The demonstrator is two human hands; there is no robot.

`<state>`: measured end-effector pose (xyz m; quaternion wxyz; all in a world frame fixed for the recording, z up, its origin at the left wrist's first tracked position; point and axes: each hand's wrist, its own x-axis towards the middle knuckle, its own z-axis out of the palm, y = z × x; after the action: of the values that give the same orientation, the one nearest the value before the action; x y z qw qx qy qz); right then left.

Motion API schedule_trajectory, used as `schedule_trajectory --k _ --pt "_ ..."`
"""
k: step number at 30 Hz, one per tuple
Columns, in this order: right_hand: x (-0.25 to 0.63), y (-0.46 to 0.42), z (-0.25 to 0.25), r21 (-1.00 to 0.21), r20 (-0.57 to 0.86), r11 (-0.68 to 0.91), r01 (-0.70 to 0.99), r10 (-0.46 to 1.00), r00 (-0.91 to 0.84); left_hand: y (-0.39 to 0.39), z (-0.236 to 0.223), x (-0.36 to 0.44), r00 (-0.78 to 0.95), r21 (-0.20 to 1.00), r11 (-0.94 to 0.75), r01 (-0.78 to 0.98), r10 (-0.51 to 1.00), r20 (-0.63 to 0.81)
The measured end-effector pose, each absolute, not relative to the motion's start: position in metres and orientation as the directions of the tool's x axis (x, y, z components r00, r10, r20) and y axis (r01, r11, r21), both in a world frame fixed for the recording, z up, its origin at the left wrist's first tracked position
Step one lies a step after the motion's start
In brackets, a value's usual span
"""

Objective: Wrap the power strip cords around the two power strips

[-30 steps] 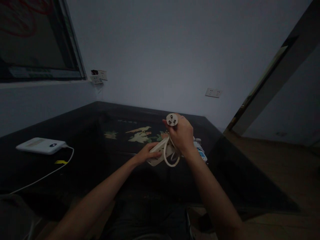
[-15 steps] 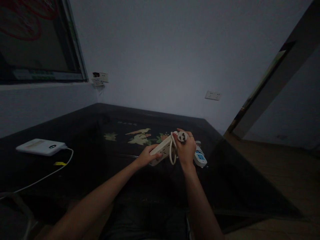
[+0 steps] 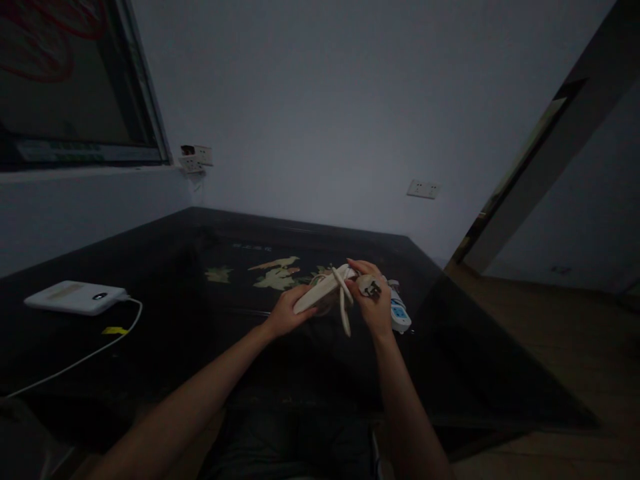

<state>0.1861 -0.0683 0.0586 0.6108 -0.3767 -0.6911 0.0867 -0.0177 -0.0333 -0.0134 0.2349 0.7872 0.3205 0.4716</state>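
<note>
A white power strip (image 3: 318,294) is held above the dark table, tilted up toward the right. My left hand (image 3: 289,311) grips its lower left end, thumb on the near side. My right hand (image 3: 374,297) is closed at the far end around the cord and its plug (image 3: 370,287), whose prongs face me. A loop of the white cord (image 3: 344,303) crosses the strip and hangs down in front. Just right of my right hand, a second white power strip with a blue socket face (image 3: 400,315) lies on the table.
The black table (image 3: 480,373) bears a bird-and-flower picture (image 3: 275,273). At left lies a white power bank (image 3: 75,297) with a cable (image 3: 100,350) and a yellow tag (image 3: 115,331). Wall sockets (image 3: 423,189) are at the back, and loose ones (image 3: 193,162) sit in the left corner.
The power strip has rolled, so its socket face no longer shows and a plain narrow side does. The plug has tipped lower, and the cord loop has swung. The view has shifted slightly.
</note>
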Motion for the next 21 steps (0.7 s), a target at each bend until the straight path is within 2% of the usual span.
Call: schedule_trajectory --k 3,5,8,10,14,18,21 --pt "0.193 -0.072 0.06 -0.571 0.779 0.711 0.411 0.627 -0.002 -0.035 -0.012 -0.018 0.363 0.636 -0.713 0.294 0.699 0.616" --pt "0.194 -0.074 0.059 -0.585 0.781 0.705 0.4 0.623 0.045 -0.036 -0.011 -0.018 0.367 0.615 -0.734 0.289 0.678 0.637" --pt "0.192 -0.077 0.055 -0.643 0.749 0.682 0.348 0.654 0.104 -0.036 -0.011 -0.018 0.366 0.605 -0.749 0.271 0.661 0.654" --pt "0.189 -0.077 0.052 -0.687 0.709 0.663 0.298 0.701 0.076 -0.037 -0.012 -0.017 0.371 0.615 -0.744 0.263 0.666 0.647" --pt "0.184 -0.073 0.052 -0.713 0.678 0.65 0.261 0.734 0.024 -0.038 -0.011 -0.015 0.373 0.688 -0.686 0.237 0.718 0.588" --pt "0.176 -0.068 0.056 -0.66 0.723 0.682 0.316 0.69 0.022 -0.041 -0.008 -0.011 0.362 0.805 -0.568 0.168 0.796 0.486" --pt "0.165 -0.066 0.057 -0.614 0.757 0.705 0.354 0.653 0.012 -0.042 -0.006 -0.009 0.294 0.844 -0.529 0.092 0.824 0.484"
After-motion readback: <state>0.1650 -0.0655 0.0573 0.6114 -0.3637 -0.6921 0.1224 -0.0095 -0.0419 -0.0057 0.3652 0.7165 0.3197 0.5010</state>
